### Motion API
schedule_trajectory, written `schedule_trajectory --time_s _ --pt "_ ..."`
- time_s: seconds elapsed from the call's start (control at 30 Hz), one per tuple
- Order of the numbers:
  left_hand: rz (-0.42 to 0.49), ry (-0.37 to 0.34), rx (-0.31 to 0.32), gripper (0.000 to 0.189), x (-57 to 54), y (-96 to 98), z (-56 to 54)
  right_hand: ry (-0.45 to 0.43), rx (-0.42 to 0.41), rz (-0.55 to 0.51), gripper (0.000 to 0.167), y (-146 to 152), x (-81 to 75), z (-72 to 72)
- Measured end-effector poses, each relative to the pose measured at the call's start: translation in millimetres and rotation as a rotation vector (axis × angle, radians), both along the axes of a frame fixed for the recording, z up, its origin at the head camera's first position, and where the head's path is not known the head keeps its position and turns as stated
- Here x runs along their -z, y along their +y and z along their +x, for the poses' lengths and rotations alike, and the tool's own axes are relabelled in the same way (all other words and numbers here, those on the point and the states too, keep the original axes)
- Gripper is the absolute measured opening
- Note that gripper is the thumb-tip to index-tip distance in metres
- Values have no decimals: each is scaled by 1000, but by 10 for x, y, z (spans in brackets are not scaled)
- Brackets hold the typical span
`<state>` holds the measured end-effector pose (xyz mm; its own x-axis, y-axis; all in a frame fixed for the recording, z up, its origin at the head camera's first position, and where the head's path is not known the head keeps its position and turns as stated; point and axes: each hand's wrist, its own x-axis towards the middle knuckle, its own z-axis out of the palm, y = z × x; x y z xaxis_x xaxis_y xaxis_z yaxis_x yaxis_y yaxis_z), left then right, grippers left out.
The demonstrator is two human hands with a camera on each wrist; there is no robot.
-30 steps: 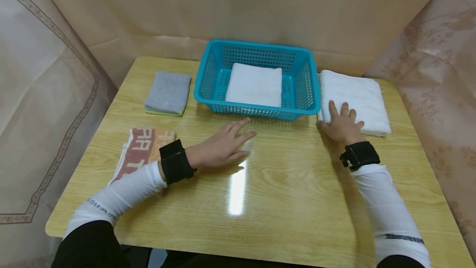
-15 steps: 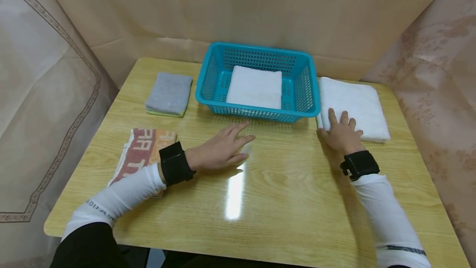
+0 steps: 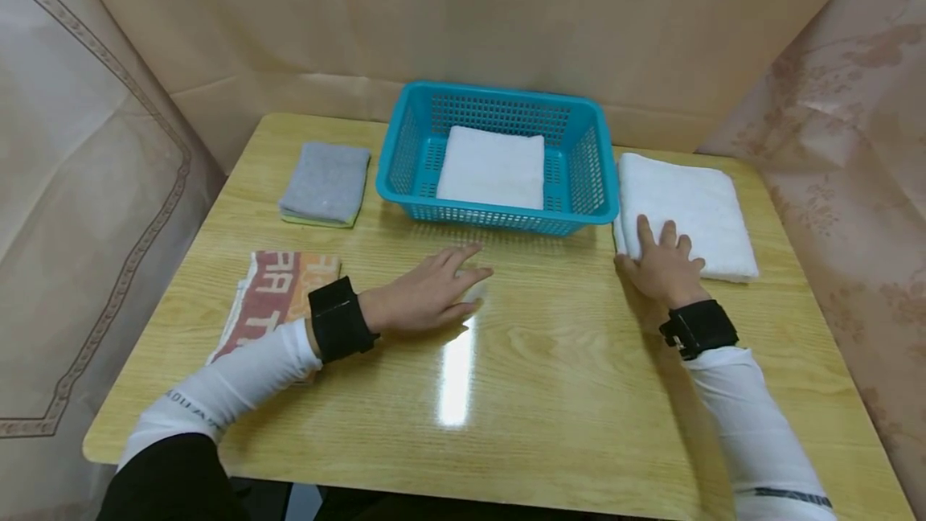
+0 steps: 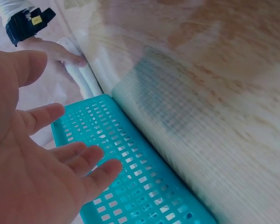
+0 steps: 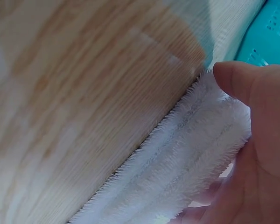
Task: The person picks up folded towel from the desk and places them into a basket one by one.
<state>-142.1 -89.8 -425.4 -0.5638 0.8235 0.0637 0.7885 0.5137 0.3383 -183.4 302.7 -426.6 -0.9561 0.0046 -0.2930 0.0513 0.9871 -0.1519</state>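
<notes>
My right hand (image 3: 661, 265) lies with spread fingers on the near left part of a folded white towel (image 3: 690, 211), right of the basket. In the right wrist view its thumb (image 5: 235, 81) is at the towel's thick, fluffy folded edge (image 5: 168, 158), while the other fingers lie over the top and are partly hidden. My left hand (image 3: 427, 289) holds nothing. It hovers palm down over the table in front of the blue plastic basket (image 3: 499, 219), fingers loosely extended. Another folded white towel (image 3: 492, 167) lies inside that basket.
A folded grey towel (image 3: 325, 183) with a green underside lies left of the basket. Nearer, a red and orange patterned towel (image 3: 271, 296) is partly covered by my left forearm. A beige cloth (image 3: 463, 14) hangs behind the wooden table (image 3: 564, 424).
My right hand and the white towel under it have slid a little toward me along the table. My left hand has stayed nearly still.
</notes>
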Motion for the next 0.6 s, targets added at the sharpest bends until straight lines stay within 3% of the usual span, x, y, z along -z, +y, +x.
schedule_trajectory --time_s 0.6 --pt "-13 -2 8 54 12 -35 -9 -3 -9 -1 85 28 18 74"
